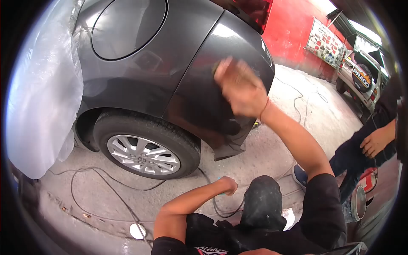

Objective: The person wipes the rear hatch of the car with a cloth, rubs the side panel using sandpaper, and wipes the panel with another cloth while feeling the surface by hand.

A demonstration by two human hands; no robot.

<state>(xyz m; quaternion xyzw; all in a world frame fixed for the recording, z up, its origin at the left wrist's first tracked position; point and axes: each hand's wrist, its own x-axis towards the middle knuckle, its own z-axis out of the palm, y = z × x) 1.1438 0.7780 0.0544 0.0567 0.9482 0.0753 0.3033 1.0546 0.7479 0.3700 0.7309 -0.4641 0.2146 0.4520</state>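
Note:
My right hand [242, 89], blurred by motion, is over the dark grey rear bumper [195, 89] of a car, its fingers closed. A small dark greenish edge shows by its fingertips, too smeared to identify. Lower down, right of the rear wheel [143, 155], my left hand [228, 185] is closed in the air above the floor. A bit of teal shows beneath that fist; what it belongs to is hidden.
Plastic sheeting [44, 93] hangs at the left. A dark cable [106, 180] winds across the concrete floor [314, 102]. Another person's hand [378, 140] and jeans are at the right, near a bucket [359, 203]. A parked vehicle [359, 76] stands behind, beside a red wall [289, 38].

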